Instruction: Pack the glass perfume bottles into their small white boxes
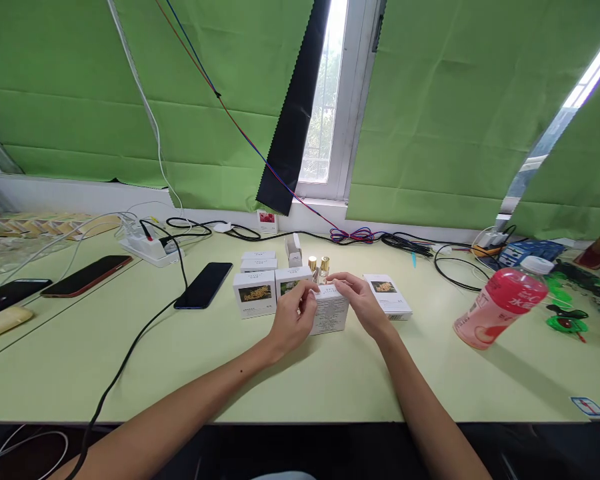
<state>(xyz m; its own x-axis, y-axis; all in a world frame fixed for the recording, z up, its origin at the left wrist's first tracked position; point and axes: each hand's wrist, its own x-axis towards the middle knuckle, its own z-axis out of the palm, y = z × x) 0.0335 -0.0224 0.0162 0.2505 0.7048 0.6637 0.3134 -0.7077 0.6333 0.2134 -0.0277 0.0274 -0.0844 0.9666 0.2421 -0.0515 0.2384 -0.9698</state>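
A small white carton (330, 315) with fine print on its facing side stands upright on the table between my hands. My left hand (295, 312) grips its upper left edge, fingers closed near the top. At the upper right, my right hand (361, 301) has its fingers on the top edge of the same carton. Just behind are small glass bottles with gold caps (325, 263), partly hidden by my fingers. A white box with a yellow flower picture (255, 295) and a similar box (286, 280) stand to the left. Another flower box (387, 297) lies flat to the right.
Behind the boxes are stacked white boxes (259, 262) and an opened small carton (293, 251). A dark phone (203, 285) and a black cable (145, 337) lie left. A pink drink bottle (503, 303) leans right. A power strip (147, 245) sits back left.
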